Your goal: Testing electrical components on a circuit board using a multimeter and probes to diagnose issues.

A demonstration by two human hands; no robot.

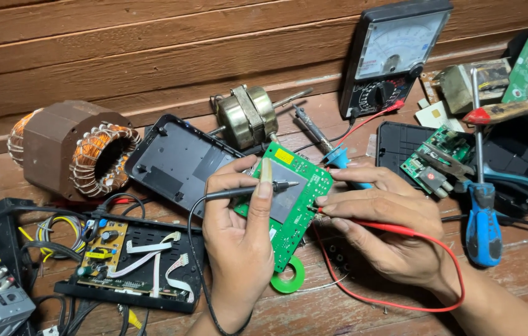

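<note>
Green circuit board (289,199) is propped by left hand (239,236) gripping black probe (258,190); right hand (388,230) apparently pinches red probe (363,223).

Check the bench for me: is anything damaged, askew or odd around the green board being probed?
Nothing looks broken. The green circuit board sits tilted, propped between the left hand with the black probe and the right hand with the red probe. Opened casings and loose parts lie scattered around it.

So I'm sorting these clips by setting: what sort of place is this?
Probably an informal electronics repair spot, set on wooden planks. An analog multimeter leans on the plank wall, both hands press probes to a green circuit board, and a copper-wound motor stator lies nearby.
</note>
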